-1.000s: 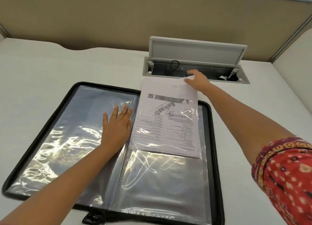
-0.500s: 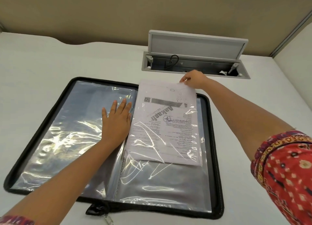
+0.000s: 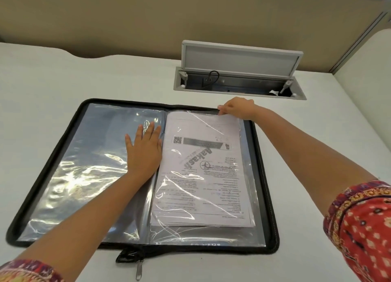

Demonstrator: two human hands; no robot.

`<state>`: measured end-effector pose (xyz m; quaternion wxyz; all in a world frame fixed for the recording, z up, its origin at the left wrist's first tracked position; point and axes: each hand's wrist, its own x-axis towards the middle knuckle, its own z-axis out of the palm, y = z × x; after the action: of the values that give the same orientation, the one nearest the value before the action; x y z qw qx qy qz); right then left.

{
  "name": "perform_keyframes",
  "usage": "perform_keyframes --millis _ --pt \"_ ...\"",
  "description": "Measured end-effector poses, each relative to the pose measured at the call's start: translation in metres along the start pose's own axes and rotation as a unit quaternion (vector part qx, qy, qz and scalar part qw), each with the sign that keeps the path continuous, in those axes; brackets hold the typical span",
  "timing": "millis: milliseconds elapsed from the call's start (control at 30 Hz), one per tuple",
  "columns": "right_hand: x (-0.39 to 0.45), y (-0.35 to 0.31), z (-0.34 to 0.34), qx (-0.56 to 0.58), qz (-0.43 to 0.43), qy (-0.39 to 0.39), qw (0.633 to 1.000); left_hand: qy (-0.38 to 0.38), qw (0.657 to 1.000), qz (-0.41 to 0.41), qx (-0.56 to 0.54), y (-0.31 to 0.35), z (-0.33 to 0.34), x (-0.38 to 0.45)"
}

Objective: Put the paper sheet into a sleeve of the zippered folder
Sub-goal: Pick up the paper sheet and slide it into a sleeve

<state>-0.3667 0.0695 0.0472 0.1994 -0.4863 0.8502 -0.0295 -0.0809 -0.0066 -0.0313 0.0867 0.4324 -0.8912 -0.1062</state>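
Though seen only from the head camera, nearly finished: paper sheet [image 3: 203, 171] lying almost wholly inside the right-hand clear sleeve [image 3: 254, 235] of the open zippered folder [image 3: 273, 197], flat on the white desk [image 3: 63, 81]. Left to do, at a guess: tucking the far edge under the sleeve mouth and letting go. Long axis running away from the wearer, print upside down, heading toward the far edge. Left hand [image 3: 143, 152] spread flat, fingers wide, pressing the left sleeve beside the spine. Right hand [image 3: 237, 110] pinching narrowly at the sleeve's far rim, over the sheet's top corner.
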Motion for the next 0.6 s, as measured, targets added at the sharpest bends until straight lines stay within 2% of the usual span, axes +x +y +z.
perform_keyframes --millis 233,467,600 --pt "-0.007 -0.013 0.008 -0.135 0.001 -0.017 0.991 -0.003 1.000 0.000 0.002 -0.001 0.001 0.000" --pt "-0.012 -0.010 0.006 -0.086 0.009 -0.016 0.996 0.004 1.000 0.003 -0.007 -0.003 0.003 0.000" --pt "-0.014 -0.005 0.006 -0.053 0.021 0.061 0.997 0.009 1.000 0.003 -0.003 -0.003 0.004 0.001"
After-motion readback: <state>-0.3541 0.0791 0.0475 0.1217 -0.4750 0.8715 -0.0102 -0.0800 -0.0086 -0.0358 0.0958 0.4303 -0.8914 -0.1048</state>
